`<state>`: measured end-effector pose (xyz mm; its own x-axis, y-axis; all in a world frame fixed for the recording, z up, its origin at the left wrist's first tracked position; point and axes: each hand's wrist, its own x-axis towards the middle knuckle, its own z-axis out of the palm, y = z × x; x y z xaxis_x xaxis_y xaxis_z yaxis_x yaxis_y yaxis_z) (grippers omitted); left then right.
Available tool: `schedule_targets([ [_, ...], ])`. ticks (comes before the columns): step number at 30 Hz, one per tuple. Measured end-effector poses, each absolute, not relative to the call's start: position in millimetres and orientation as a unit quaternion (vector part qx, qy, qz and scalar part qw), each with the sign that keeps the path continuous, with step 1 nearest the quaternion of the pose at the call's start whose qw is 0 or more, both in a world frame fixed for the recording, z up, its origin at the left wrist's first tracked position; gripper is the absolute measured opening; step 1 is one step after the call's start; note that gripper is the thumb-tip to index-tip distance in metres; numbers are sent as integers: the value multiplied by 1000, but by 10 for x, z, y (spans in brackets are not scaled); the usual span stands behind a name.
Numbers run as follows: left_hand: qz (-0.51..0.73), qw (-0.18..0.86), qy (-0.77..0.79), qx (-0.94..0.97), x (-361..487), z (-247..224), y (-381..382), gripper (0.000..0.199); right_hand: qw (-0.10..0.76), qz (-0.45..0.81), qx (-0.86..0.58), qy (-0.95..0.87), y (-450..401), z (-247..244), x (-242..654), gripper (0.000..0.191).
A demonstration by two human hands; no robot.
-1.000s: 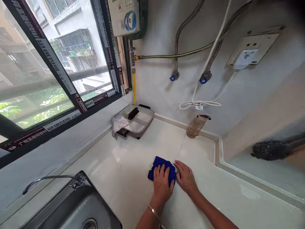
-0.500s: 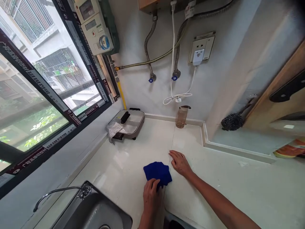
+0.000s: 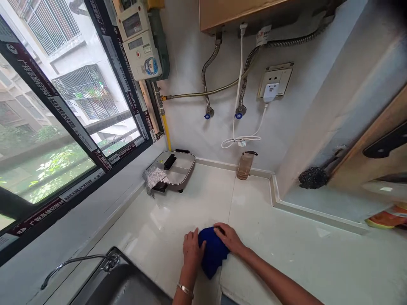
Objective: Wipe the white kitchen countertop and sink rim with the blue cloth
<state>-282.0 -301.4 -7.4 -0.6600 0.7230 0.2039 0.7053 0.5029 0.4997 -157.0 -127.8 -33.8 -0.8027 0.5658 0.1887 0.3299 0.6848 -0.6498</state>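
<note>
A dark blue cloth (image 3: 213, 253) lies bunched on the pale, glossy countertop (image 3: 267, 254), one corner pointing down toward me. My left hand (image 3: 192, 250) is at the cloth's left edge, its thumb pressed on the fabric and its fingers curled at the side. A bracelet (image 3: 185, 289) circles my left wrist. At the upper right edge of the cloth, my right hand (image 3: 231, 239) grips it with bent fingers. Parts of the edges are hidden beneath both hands.
A steel sink (image 3: 127, 288) with a curved faucet (image 3: 74, 259) is at lower left. By the window stands a lidded electric pan (image 3: 179, 169) with a grey cloth (image 3: 154, 177) over its corner. A brownish bottle (image 3: 244, 166) stands against the back wall. A black scrubber (image 3: 313, 178) hangs at right.
My right hand has moved from the bare counter left onto the cloth. My left hand has shifted up along its left side. The cloth has turned and bunched, and the view has tilted up slightly.
</note>
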Motion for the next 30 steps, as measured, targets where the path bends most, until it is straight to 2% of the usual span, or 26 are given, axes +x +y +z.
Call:
schedule_targets([
  [3,265,46,865,423,-2716,-76,-3039,22,148,333,-249,-897,-1413,-263,-1640,44],
  [6,281,81,858,422,-2669,27,-3132,18,112,363,-250,-891,-1414,-155,-1632,55],
  [11,331,156,817,446,-2724,433,-3275,14,76,432,-198,-877,-1325,126,-1560,28],
  [14,363,136,786,481,-2742,781,-3280,16,98,468,-173,-861,-1283,378,-1518,23],
  [19,433,53,736,518,-2822,1333,-3104,22,199,468,-135,-851,-1126,1010,-1502,25],
  [23,486,81,740,457,-2931,1577,-2954,22,182,461,-126,-859,-987,1373,-1450,39],
  [27,501,161,735,427,-2950,1667,-2937,25,87,537,-87,-835,-970,1320,-1301,32],
  [30,480,218,722,448,-2904,1708,-2963,28,75,558,-81,-823,-986,1144,-1197,35],
])
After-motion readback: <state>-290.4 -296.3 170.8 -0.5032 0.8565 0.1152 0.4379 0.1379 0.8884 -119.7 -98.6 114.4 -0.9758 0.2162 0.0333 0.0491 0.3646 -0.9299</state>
